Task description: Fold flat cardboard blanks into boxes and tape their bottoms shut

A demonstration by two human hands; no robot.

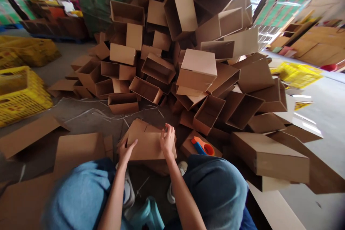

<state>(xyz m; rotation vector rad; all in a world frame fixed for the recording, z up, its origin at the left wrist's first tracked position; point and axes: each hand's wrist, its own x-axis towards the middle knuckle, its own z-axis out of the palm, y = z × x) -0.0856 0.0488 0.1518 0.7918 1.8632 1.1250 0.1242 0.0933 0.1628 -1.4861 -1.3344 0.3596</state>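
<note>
A small cardboard box [149,146] sits on the floor between my feet, with flaps showing at its far side. My left hand [126,152] holds its left end, thumb lying over the top panel and fingers down the side. At the right end my right hand [167,139] grips the box near its far corner, fingers bent; their tips are partly hidden. Just right of that hand, an orange and blue tape dispenser [204,146] rests on another piece of cardboard [188,148].
A tall heap of open cardboard boxes [159,68] rises in front. Flat cardboard [78,147] lies to the left, and a larger box [272,156] stands at the right. Yellow crates [24,93] are at far left. A teal stool [148,214] shows below me.
</note>
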